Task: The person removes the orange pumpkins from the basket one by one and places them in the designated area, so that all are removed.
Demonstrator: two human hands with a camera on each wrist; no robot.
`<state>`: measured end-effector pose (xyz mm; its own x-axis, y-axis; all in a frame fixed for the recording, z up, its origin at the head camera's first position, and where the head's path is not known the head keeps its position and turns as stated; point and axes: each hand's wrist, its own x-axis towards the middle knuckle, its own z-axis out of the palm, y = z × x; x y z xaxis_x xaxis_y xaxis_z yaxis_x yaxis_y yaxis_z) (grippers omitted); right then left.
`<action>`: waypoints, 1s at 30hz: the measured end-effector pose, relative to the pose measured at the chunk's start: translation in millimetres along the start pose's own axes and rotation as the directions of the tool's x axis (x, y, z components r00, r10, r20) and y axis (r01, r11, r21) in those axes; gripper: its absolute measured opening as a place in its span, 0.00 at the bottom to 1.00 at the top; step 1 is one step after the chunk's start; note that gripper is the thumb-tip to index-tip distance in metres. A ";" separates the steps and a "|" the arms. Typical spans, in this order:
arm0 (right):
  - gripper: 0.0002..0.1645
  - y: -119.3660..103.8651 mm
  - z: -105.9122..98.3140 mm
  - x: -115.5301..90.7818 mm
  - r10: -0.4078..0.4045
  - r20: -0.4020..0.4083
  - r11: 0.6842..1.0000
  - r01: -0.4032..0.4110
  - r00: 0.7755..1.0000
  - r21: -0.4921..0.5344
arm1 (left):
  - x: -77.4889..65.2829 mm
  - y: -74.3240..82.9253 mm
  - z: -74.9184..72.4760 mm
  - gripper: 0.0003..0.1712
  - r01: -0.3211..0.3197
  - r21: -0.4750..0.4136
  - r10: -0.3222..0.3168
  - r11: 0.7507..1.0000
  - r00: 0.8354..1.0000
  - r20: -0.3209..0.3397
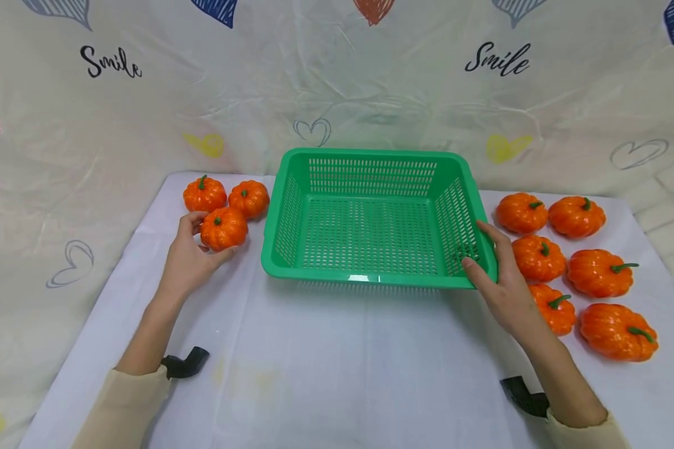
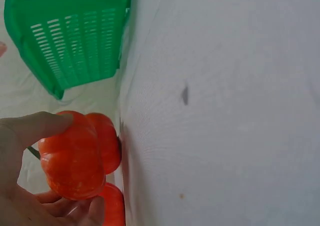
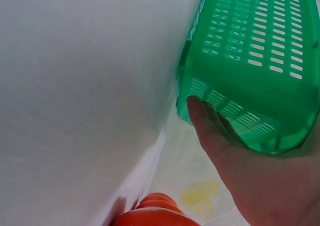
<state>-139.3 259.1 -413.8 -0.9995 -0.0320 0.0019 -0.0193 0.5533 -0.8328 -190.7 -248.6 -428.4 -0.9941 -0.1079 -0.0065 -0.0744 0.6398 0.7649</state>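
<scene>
My left hand (image 1: 193,259) holds a small orange pumpkin (image 1: 223,228) with a green stem, at the left of the table. In the left wrist view, the thumb lies over one side of this pumpkin (image 2: 72,158) and the fingers are under the other. Two more pumpkins sit just behind it, one at the back left (image 1: 205,194) and one nearer the basket (image 1: 249,199). A green plastic basket (image 1: 371,279) with slotted walls stands mid-table, nothing inside. My right hand (image 1: 508,290) grips its right rim, thumb over the edge and fingers along the outer wall (image 3: 235,121).
Several orange pumpkins (image 1: 600,273) stand in a group right of the basket, close to my right forearm. White cloth covers the table (image 1: 326,362). Behind it hangs a printed sheet (image 1: 393,81). Black straps show at the left wrist (image 1: 186,363) and right wrist (image 1: 525,398).
</scene>
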 end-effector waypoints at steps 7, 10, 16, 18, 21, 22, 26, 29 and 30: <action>0.46 1.2 -0.4 -0.8 0.006 0.001 1.000 -0.006 1.000 0.000 | 1.8 -3.2 2.2 0.55 0.029 0.054 -0.036 0.998 0.990 0.134; 0.46 0.9 -0.5 -0.7 0.004 0.002 1.000 -0.004 1.000 0.000 | 2.0 -3.6 2.6 0.57 0.042 0.072 -0.054 0.997 0.983 0.174; 0.45 0.4 -0.9 -0.6 -0.004 -0.004 1.000 0.004 1.000 -0.003 | 1.4 -2.3 3.3 0.59 0.055 0.086 -0.073 0.995 0.972 0.225; 0.45 0.5 -1.0 -0.7 -0.001 -0.006 1.000 0.001 1.000 -0.004 | 1.3 -1.8 3.4 0.59 0.056 0.090 -0.076 0.994 0.969 0.236; 0.46 0.6 -1.0 -0.7 0.004 -0.005 1.000 -0.004 1.000 -0.007 | 1.2 -1.4 3.1 0.60 0.060 0.100 -0.083 0.993 0.965 0.247; 0.46 0.6 -1.0 -0.6 0.005 -0.004 1.000 -0.005 1.000 -0.008 | 1.2 -1.2 3.0 0.60 0.061 0.102 -0.085 0.993 0.965 0.250; 0.46 0.7 -0.8 0.2 0.000 -0.004 1.000 0.000 1.000 -0.008 | 0.9 -0.5 2.6 0.61 0.057 0.110 -0.084 0.992 0.961 0.262; 0.45 0.7 -0.6 1.3 -0.006 -0.002 1.000 0.006 1.000 -0.007 | 0.5 -0.6 2.4 0.63 0.053 0.116 -0.083 0.992 0.959 0.271; 0.45 0.6 -0.6 1.6 -0.007 0.000 1.000 0.007 1.000 -0.007 | 0.3 -0.7 2.2 0.64 0.052 0.119 -0.083 0.991 0.958 0.274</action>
<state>-140.9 259.8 -414.0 -0.9993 -0.0359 0.0081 -0.0268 0.5587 -0.8290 -191.1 -247.5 -430.4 -0.9679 0.0518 -0.2460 -0.1345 0.7197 0.6811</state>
